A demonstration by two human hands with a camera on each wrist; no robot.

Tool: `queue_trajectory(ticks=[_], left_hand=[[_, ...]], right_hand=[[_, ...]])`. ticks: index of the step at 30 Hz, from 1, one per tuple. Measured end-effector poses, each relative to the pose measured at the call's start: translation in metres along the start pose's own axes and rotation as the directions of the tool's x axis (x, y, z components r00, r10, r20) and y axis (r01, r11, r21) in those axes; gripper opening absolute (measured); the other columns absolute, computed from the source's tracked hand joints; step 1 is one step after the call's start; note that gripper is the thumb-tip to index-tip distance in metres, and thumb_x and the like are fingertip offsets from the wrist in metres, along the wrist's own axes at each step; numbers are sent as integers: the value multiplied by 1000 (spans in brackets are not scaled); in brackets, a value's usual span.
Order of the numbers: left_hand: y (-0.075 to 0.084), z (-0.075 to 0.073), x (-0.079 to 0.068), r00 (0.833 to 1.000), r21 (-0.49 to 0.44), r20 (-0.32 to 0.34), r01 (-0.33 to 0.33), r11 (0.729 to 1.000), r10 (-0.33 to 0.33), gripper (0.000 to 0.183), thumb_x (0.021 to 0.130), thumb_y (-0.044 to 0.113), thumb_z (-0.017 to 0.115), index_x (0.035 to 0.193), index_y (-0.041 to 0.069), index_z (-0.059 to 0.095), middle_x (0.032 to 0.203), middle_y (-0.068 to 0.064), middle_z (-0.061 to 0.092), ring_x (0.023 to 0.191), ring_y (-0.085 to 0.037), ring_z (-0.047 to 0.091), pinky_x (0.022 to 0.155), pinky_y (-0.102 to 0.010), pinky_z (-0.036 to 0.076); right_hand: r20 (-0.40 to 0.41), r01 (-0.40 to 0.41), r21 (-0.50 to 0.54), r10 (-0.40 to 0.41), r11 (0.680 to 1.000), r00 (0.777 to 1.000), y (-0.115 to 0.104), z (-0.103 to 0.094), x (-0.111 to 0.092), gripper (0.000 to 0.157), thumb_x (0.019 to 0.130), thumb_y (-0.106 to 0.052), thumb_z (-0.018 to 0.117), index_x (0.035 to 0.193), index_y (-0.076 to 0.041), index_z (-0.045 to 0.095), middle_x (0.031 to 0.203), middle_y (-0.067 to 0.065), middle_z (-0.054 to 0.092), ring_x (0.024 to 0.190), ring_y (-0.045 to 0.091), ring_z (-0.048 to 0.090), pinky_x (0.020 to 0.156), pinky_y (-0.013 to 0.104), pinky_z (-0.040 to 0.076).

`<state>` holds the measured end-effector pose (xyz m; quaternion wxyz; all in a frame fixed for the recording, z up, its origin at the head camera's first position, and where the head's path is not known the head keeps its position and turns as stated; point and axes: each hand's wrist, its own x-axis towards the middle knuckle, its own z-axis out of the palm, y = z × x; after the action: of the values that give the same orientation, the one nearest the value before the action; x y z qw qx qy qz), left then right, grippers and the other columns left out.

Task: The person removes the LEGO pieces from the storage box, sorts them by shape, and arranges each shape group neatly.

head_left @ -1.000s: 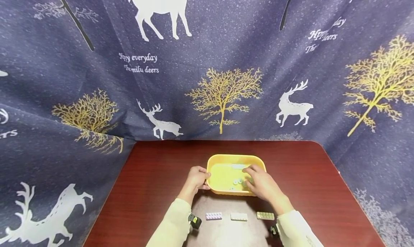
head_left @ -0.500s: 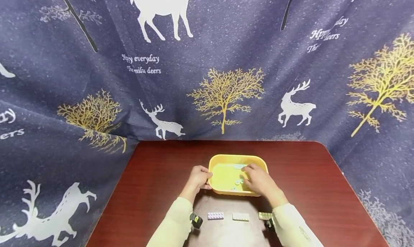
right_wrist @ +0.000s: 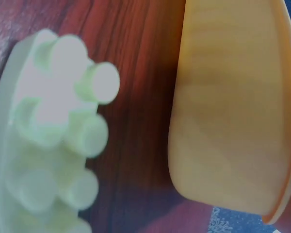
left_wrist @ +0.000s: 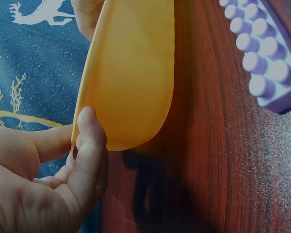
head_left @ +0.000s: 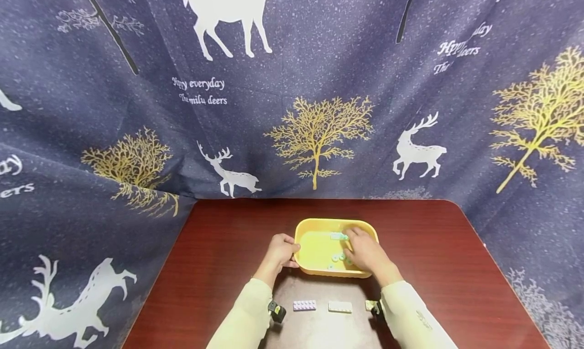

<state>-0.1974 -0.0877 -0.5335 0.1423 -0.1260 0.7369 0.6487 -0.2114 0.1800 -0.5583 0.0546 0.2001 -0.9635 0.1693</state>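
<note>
A yellow plastic bin (head_left: 315, 273) sits on the table. My left hand (head_left: 279, 251) pinches the rim at its left end; the left wrist view shows thumb and fingers on either side of the bin wall (left_wrist: 136, 73). My right hand (head_left: 367, 250) reaches inside over the right half, thumb and fingers spread apart. Its fingertips are right at a small teal piece (head_left: 345, 236) beside a pale block (head_left: 336, 236). Several small pale-green rings (head_left: 335, 258) lie on the bin floor near the thumb. The right wrist view does not show the right hand.
In front of the bin three studded building bricks lie in a row: purple (head_left: 304, 305), whitish (head_left: 339, 307) and yellow-green (head_left: 370, 305), the last partly hidden by the right wrist camera (head_left: 377, 311). A patterned blue curtain (head_left: 292, 151) hangs behind the reddish table (head_left: 242, 214).
My right hand has shifted slightly within the bin, its fingers drawing right and uncovering the teal piece and more rings. My left hand keeps its hold on the rim.
</note>
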Motion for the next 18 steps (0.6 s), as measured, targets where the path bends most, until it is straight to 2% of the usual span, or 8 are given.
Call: queue_trajectory(ticks=[4, 11, 18], left_hand=[[-2, -1, 1, 1000, 0, 1, -4, 1000, 4, 22, 94, -4, 65, 112, -10, 53, 85, -14, 55, 54, -17, 55, 52, -32, 66], [-5, 0, 3, 1000, -3, 7, -1, 1000, 1, 19, 94, -4, 65, 108, -8, 54, 83, -13, 55, 53, -16, 54, 50, -30, 65], [-5, -1, 2, 1000, -9, 7, -8, 1000, 8, 20, 94, -4, 65, 110, -9, 54, 84, -13, 55, 55, -17, 55, 51, -32, 66]], right_hand=[[7, 14, 13, -14, 1000, 1000, -2, 3, 4, 55, 86, -18, 79, 134, 1, 59, 133, 21, 61, 123, 40, 60, 112, 55, 52], [33, -7, 14, 6, 1000, 999, -4, 11, 8, 55, 88, -19, 77, 137, 0, 58, 138, 21, 58, 128, 41, 56, 112, 56, 51], [-15, 13, 0, -13, 1000, 1000, -5, 15, 10, 43, 90, -18, 78, 127, -2, 65, 125, 17, 63, 116, 36, 62, 103, 53, 58]])
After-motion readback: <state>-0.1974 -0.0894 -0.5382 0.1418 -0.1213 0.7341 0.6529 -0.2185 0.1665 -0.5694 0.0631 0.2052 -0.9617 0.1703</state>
